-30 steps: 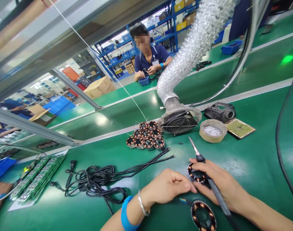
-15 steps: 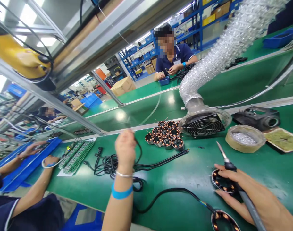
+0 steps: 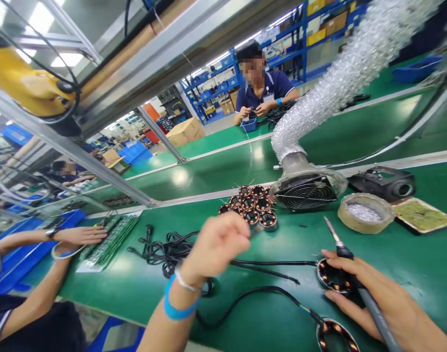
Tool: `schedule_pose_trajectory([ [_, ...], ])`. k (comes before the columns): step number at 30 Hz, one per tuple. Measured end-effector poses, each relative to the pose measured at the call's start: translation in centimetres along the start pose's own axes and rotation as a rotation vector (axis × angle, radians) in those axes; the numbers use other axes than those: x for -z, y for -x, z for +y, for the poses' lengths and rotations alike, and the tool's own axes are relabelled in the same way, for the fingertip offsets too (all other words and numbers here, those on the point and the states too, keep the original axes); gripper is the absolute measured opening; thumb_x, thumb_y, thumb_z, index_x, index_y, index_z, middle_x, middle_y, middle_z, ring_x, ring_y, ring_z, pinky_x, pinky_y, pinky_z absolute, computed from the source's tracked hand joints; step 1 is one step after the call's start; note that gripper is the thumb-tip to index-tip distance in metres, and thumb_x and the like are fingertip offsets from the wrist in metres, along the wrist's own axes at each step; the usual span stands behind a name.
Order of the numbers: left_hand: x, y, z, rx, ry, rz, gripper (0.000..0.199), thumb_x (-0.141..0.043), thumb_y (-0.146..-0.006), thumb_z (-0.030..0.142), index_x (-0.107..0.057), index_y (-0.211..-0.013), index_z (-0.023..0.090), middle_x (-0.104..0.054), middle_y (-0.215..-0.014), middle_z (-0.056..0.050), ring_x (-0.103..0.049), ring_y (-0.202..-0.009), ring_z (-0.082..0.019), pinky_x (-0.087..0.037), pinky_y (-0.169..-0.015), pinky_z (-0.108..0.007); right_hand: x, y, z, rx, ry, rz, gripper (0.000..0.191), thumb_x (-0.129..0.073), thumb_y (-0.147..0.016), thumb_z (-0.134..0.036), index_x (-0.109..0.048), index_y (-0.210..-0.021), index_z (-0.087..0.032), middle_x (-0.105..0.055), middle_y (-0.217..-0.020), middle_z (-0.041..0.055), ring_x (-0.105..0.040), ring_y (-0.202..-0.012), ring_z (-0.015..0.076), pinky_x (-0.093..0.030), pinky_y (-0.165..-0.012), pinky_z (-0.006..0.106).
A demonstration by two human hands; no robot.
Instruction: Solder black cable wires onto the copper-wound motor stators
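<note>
My left hand (image 3: 220, 240), slightly blurred, is closed over the black cables at mid-table; a black cable (image 3: 275, 263) runs from beneath it toward the right. That cable's far end meets a ring-shaped copper-wound motor stator (image 3: 324, 279). My right hand (image 3: 379, 288) pinches this stator between thumb and fingers and also grips a soldering iron (image 3: 341, 244), its tip pointing up and away. Nearer me lies a second stator (image 3: 335, 337) with a black cable joined by coloured wires. Coiled black cables (image 3: 168, 252) lie left of my left hand.
Several stators (image 3: 250, 201) stand grouped beside a fume fan (image 3: 306, 194) with a silver duct (image 3: 319, 93). Right of it are a round tub (image 3: 366, 215), a soldering iron stand (image 3: 385, 183) and a sponge tray (image 3: 425, 215). At left, a co-worker's hand (image 3: 82, 235) touches green circuit boards (image 3: 113, 242).
My left hand has moved right and tilted over, and one cable end now reaches the stator in my right hand. The neighbour's hand has come onto the circuit boards.
</note>
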State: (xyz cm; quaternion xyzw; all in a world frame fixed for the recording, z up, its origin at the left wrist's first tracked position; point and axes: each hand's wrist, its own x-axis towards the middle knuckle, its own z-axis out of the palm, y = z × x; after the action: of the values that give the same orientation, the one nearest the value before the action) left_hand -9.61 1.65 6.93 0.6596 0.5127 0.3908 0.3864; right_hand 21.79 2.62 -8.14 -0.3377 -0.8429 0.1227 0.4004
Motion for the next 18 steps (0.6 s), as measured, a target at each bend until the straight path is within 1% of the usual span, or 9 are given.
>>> schedule_pose_trajectory([
  [2, -3.7, -1.1, -2.6, 0.118, -0.023, -0.236, 0.031, -0.068, -0.083, 0.044, -0.059, -0.077, 0.015, -0.042, -0.052, 0.007, -0.032, -0.048, -0.007, -0.023, -0.044, -0.019, 0.9, -0.7, -0.9, -0.02, -0.009, 0.019, 0.042, -0.063, -0.089, -0.034, -0.052, -0.126, -0.019, -0.066, -0.125, 0.0111, -0.067, -0.108, 0.024, -0.06, -0.088, 0.031],
  [3, -5.2, -1.2, -3.5, 0.17, -0.039, -0.319, 0.029, -0.066, -0.085, 0.043, -0.058, -0.077, 0.015, -0.039, -0.051, 0.008, -0.031, -0.048, -0.007, -0.022, -0.045, -0.02, 1.3, -1.0, -1.5, -0.04, -0.022, 0.041, 0.04, -0.063, -0.088, -0.032, -0.052, -0.125, -0.02, -0.067, -0.122, 0.0108, -0.068, -0.106, 0.0234, -0.06, -0.087, 0.031],
  [4, -6.4, -1.1, -4.2, 0.208, -0.059, -0.366, 0.028, -0.063, -0.087, 0.041, -0.057, -0.078, 0.016, -0.037, -0.051, 0.008, -0.03, -0.049, -0.008, -0.021, -0.045, -0.021, 1.5, -1.4, -2.1, -0.069, -0.042, 0.07, 0.038, -0.062, -0.088, -0.029, -0.052, -0.124, -0.02, -0.069, -0.117, 0.0098, -0.069, -0.102, 0.0219, -0.059, -0.085, 0.029],
  [6, -7.8, -0.6, -4.7, 0.236, -0.098, -0.383, 0.026, -0.06, -0.088, 0.04, -0.055, -0.078, 0.016, -0.036, -0.052, 0.009, -0.029, -0.049, -0.008, -0.019, -0.046, -0.022, 1.7, -2.2, -3.4, -0.148, -0.099, 0.112, 0.033, -0.061, -0.089, -0.025, -0.053, -0.121, -0.022, -0.071, -0.103, 0.0055, -0.071, -0.088, 0.0172, -0.059, -0.078, 0.025],
  [9, -8.6, 0.1, -4.1, 0.215, -0.17, -0.394, 0.024, -0.057, -0.091, 0.038, -0.054, -0.079, 0.017, -0.036, -0.053, 0.008, -0.032, -0.051, -0.009, -0.02, -0.049, -0.023, 1.5, -3.4, -5.0, -0.243, -0.218, 0.127, 0.025, -0.059, -0.089, -0.02, -0.053, -0.113, -0.025, -0.069, -0.091, -0.0005, -0.069, -0.073, 0.011, -0.057, -0.069, 0.018],
  [11, -9.0, 0.2, -3.3, 0.18, -0.219, -0.394, 0.021, -0.055, -0.092, 0.035, -0.054, -0.08, 0.018, -0.038, -0.055, 0.008, -0.034, -0.052, -0.01, -0.022, -0.051, -0.024, 1.5, -4.0, -5.6, -0.267, -0.277, 0.135, 0.023, -0.056, -0.09, -0.016, -0.052, -0.11, -0.025, -0.067, -0.087, -0.0023, -0.067, -0.069, 0.0089, -0.056, -0.066, 0.016],
  [15, -9.7, 0.0, -2.2, 0.153, -0.213, -0.373, 0.018, -0.056, -0.091, 0.034, -0.054, -0.082, 0.019, -0.04, -0.056, 0.007, -0.036, -0.052, -0.011, -0.023, -0.052, -0.024, 2.1, -4.4, -5.8, -0.255, -0.319, 0.136, 0.024, -0.056, -0.089, -0.015, -0.051, -0.11, -0.025, -0.064, -0.084, -0.0024, -0.065, -0.069, 0.0093, -0.055, -0.067, 0.017],
  [17, -9.4, -0.3, -1.8, 0.126, -0.171, -0.397, 0.02, -0.056, -0.093, 0.037, -0.056, -0.083, 0.019, -0.041, -0.055, 0.007, -0.036, -0.051, -0.011, -0.024, -0.052, -0.024, 2.3, -4.4, -5.7, -0.244, -0.353, 0.156, 0.025, -0.056, -0.089, -0.014, -0.05, -0.111, -0.025, -0.062, -0.084, -0.0017, -0.064, -0.071, 0.0105, -0.054, -0.068, 0.019],
  [18, -9.2, -0.6, -1.5, 0.098, -0.162, -0.409, 0.023, -0.054, -0.094, 0.038, -0.058, -0.084, 0.019, -0.044, -0.056, 0.007, -0.038, -0.052, -0.011, -0.026, -0.053, -0.024, 2.4, -4.4, -5.7, -0.241, -0.384, 0.169, 0.026, -0.056, -0.09, -0.014, -0.05, -0.112, -0.025, -0.061, -0.084, -0.0012, -0.063, -0.072, 0.0112, -0.055, -0.068, 0.02],
])
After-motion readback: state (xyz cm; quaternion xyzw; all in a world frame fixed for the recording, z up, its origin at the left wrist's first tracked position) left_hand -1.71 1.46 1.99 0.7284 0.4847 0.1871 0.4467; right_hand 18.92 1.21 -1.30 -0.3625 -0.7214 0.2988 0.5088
